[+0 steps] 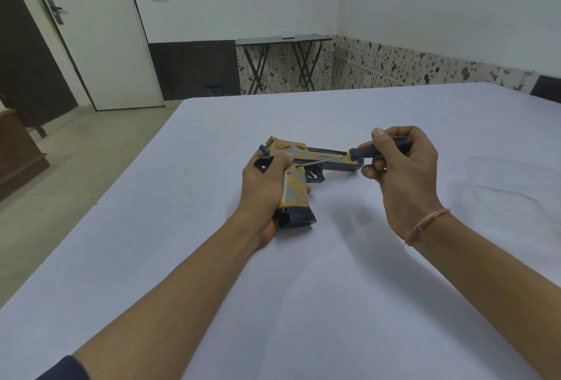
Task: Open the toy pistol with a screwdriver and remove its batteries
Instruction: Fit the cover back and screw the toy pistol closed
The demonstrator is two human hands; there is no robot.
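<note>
A yellow-and-grey toy pistol (296, 188) with a black magazine base lies on its side on the white table (303, 288), barrel pointing right. My left hand (264, 194) grips its handle, thumb across the upper part of the grip. My right hand (403, 164) holds a black-handled screwdriver (373, 150) by the handle. The thin metal shaft slants down to the left, and its tip sits at a small screw at the top of the grip, just beside my left thumb. No batteries are visible.
A clear plastic sheet or bag (516, 185) lies on the table to the right. Beyond the table's far edge stand a folding table (285, 39) against the wall and a white door (91, 30) at the left.
</note>
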